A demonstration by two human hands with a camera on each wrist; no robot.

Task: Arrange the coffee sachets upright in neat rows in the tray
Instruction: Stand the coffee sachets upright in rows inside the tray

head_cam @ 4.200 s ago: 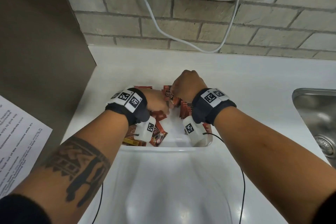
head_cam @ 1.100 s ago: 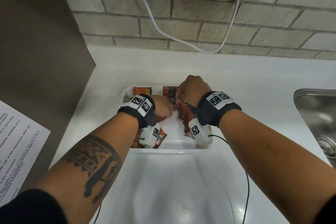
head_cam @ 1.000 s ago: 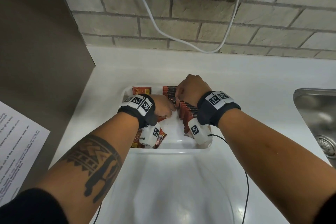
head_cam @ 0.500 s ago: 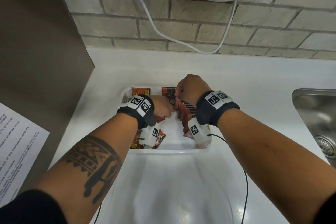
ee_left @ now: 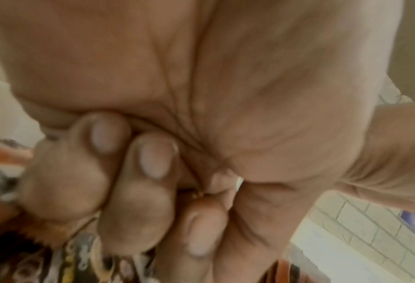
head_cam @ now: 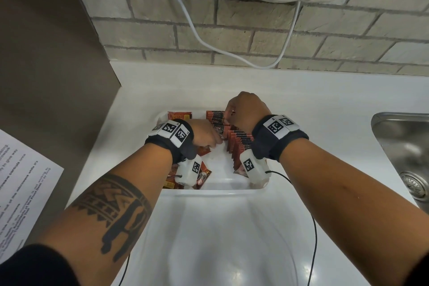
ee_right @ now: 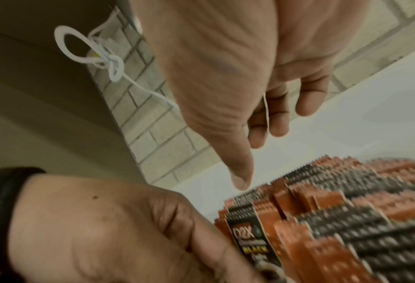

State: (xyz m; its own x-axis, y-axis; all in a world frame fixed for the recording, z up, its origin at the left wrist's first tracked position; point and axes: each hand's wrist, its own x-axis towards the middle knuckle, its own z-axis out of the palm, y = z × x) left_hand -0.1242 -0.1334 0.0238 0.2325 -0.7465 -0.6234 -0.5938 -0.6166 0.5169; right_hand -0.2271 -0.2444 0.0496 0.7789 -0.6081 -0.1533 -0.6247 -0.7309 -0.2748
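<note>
While your hands (head_cam: 206, 133) work mid-tray, the job looks roughly half done.

Done: one row of sachets (head_cam: 240, 144) stands on edge along the right side of the tray (head_cam: 222, 187), tops serrated and packed close. In the right wrist view that row (ee_right: 346, 220) reads as many packs deep, leaning a little but upright.

Left to do: loose sachets (head_cam: 204, 176) lie flat at the near left corner. One more (head_cam: 180, 115) stands or leans at the far left wall, apart from the row. A bare strip of tray floor runs between the two sides, so a second row is not yet built.

Grip, left hand: fingers (ee_left: 150, 168) are curled tight into the palm in the left wrist view. From the head view the fingertips meet a sachet (head_cam: 217, 129) at the front of the row, and it seems you pinch it, though the contact itself is blurred.

Grip, right hand (head_cam: 247, 109): it is curled over the far end of the row. The right wrist view shows the thumb (ee_right: 240, 172) pointing down just above the pack tops, fingers bent behind. Whether it clamps packs or only steadies them, I cannot tell.

Hidden or unclear:
- Your wrists and their camera pods cover the near end of the row and part of the loose pile.
- Count of flat sachets is not readable.
- Both wrist views are soft with blur.
- Print is legible on the front pack only.
</note>
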